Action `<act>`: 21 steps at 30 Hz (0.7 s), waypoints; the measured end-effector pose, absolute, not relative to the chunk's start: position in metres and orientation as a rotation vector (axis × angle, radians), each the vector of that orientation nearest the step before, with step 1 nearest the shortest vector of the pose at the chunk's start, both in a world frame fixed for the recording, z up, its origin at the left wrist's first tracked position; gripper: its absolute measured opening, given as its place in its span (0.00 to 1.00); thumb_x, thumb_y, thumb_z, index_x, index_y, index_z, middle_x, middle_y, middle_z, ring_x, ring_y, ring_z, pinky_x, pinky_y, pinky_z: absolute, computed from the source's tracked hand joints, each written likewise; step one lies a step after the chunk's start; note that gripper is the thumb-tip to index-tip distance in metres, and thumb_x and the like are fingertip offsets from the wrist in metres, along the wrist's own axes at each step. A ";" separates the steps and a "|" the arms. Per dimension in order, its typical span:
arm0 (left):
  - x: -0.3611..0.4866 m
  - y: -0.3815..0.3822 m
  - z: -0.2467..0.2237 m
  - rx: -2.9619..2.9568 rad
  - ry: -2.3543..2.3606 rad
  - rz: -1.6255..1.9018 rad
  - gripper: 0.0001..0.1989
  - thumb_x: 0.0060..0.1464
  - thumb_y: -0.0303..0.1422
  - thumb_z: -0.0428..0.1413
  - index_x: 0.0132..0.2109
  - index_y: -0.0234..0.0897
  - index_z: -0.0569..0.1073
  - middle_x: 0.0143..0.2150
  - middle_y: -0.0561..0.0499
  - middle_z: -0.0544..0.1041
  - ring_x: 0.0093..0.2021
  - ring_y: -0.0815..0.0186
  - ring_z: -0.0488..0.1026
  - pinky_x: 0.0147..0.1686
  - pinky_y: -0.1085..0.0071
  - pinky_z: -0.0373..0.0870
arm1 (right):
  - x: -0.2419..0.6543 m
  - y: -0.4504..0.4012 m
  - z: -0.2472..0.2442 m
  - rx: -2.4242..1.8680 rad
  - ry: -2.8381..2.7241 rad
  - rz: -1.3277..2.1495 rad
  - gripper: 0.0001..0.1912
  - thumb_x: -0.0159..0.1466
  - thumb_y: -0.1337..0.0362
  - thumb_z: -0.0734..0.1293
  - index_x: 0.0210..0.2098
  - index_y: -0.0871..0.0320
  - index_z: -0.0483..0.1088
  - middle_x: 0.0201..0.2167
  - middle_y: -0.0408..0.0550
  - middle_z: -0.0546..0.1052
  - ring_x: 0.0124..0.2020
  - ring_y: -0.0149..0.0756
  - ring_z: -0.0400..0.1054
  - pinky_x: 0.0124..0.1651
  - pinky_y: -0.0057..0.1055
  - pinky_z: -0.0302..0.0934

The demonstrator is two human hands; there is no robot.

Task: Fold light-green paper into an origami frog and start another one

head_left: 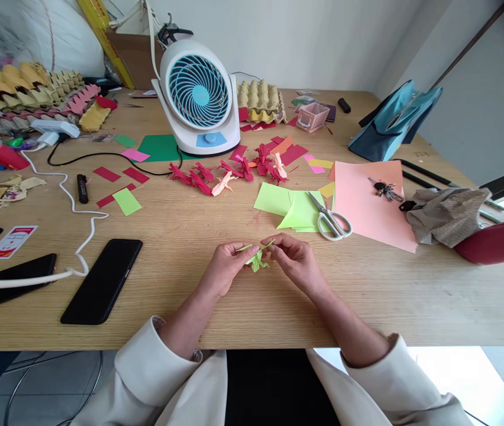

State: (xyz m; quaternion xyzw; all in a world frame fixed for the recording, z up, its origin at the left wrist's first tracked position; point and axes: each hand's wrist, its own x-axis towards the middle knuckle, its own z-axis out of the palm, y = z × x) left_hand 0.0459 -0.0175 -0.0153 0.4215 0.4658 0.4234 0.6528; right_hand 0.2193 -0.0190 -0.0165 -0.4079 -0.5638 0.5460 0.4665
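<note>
- Pinching a small folded green paper point(257, 260) between them, the left hand point(227, 266) and right hand point(294, 260) meet over the near middle of the tabletop point(167, 236).
- The left grip is closed, thumb and fingers on the paper's left part; the right grip is drawn to a fingertip pinch at its upper right tip.
- The paper sits well in from the tabletop's front edge, which runs beneath both forearms.
- Bare wood stretches leftward from the left hand to a black phone point(102, 281), and from the right forearm toward a maroon bottle point(496, 239) near the right side.
- Ahead, a strip of wood separates the hands from a row of red folded figures point(245, 168).
- Tighter room lies ahead and to the right: scissors point(332, 225) rest partly over light green sheets point(273, 198), just beside a pink sheet point(367, 207) bearing keys point(385, 189).
</note>
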 end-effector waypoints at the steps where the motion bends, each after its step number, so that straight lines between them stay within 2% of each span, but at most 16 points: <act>1: 0.046 -0.018 -0.016 0.997 1.070 0.972 0.17 0.47 0.45 0.66 0.34 0.33 0.82 0.32 0.46 0.82 0.31 0.66 0.74 0.32 0.71 0.70 | 0.219 -0.019 -0.016 -1.017 -1.377 1.335 0.11 0.65 0.55 0.67 0.39 0.57 0.75 0.31 0.46 0.77 0.32 0.34 0.72 0.37 0.32 0.65; 5: 0.049 -0.020 -0.017 1.256 1.167 1.046 0.13 0.52 0.41 0.63 0.35 0.35 0.82 0.34 0.48 0.82 0.33 0.64 0.76 0.36 0.70 0.72 | 0.217 -0.020 -0.015 -1.073 -1.338 1.326 0.09 0.64 0.58 0.67 0.37 0.57 0.73 0.29 0.45 0.76 0.29 0.33 0.70 0.35 0.31 0.64; 10: 0.054 -0.026 -0.017 1.507 1.266 1.159 0.07 0.53 0.34 0.62 0.38 0.38 0.82 0.37 0.49 0.83 0.36 0.63 0.78 0.40 0.69 0.73 | 0.217 -0.017 -0.021 -1.151 -1.357 1.267 0.05 0.60 0.63 0.67 0.34 0.57 0.72 0.27 0.43 0.74 0.28 0.31 0.67 0.32 0.29 0.61; 16: 0.051 -0.025 -0.010 1.406 1.190 1.086 0.12 0.55 0.40 0.60 0.39 0.36 0.81 0.36 0.48 0.83 0.36 0.62 0.79 0.37 0.70 0.74 | 0.217 -0.017 -0.024 -1.145 -1.417 1.196 0.03 0.60 0.66 0.66 0.35 0.56 0.71 0.29 0.43 0.73 0.26 0.30 0.64 0.30 0.29 0.58; 21: 0.050 -0.024 -0.010 1.438 1.175 1.026 0.12 0.56 0.39 0.59 0.40 0.36 0.82 0.34 0.50 0.82 0.36 0.63 0.78 0.37 0.71 0.72 | 0.214 -0.022 -0.016 -1.126 -1.567 1.020 0.06 0.59 0.71 0.64 0.33 0.56 0.72 0.32 0.45 0.73 0.30 0.32 0.66 0.33 0.30 0.61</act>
